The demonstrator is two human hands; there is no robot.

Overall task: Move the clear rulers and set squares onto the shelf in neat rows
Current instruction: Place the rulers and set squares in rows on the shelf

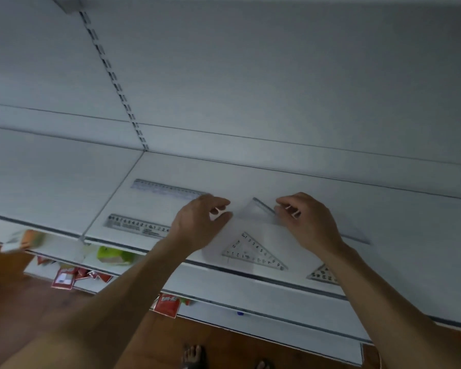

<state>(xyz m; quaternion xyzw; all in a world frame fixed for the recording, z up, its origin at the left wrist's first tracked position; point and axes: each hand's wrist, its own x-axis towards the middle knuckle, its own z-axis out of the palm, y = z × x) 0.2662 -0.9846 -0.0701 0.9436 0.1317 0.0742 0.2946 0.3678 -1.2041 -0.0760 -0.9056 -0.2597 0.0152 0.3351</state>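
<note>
I look down on a white shelf point(399, 222). Both hands hold a clear set square point(258, 212) just above its middle. My left hand point(197, 222) pinches its left corner with thumb and forefinger. My right hand point(308, 222) grips its right part, whose long edge runs on behind that wrist. Two clear rulers lie flat at the left, a back ruler point(168, 189) and a front ruler point(133, 225), parallel to each other. A second set square point(253, 253) lies near the shelf's front edge. My right forearm partly hides a third set square point(322, 274).
A slotted upright point(112, 75) runs down the white back panel. On the lower shelves lie red packets point(168, 304) and a green packet point(112, 255). A brown wooden floor point(24, 302) and bare feet point(193, 355) show at the bottom.
</note>
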